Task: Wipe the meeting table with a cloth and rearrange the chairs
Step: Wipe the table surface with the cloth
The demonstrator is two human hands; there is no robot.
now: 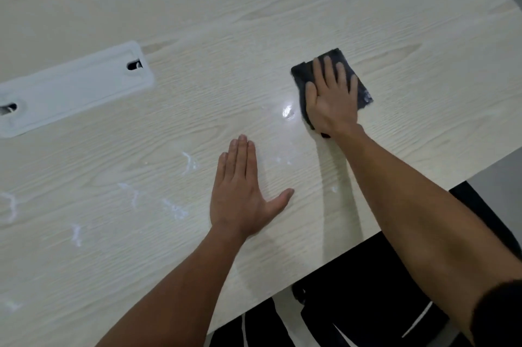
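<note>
The pale wood-grain counter (282, 7) fills nearly the whole view, its near edge running diagonally from the lower middle up to the right. Whitish smears and streaks (187, 163) mark its surface on the left and in the middle, and a small bright wet patch (288, 111) shines just left of the cloth. A long light-grey cable cover (73, 86) is set into the counter at the left, with a dark notch at each end. Below the near edge a dark chair (353, 304) shows, partly hidden by the right forearm.

The left hand (243, 194) lies flat on the counter, palm down, fingers straight and together, thumb spread to the right; its grip is wide and holds nothing. The right hand (332, 98) lies further out and to the right, pressing flat on a dark folded cloth (358, 84), fingers straight and slightly fanned. The cloth lies under the palm and fingers, its edges showing beyond the fingertips and on both sides, one corner poking out near the wrist. The two hands are apart.
</note>
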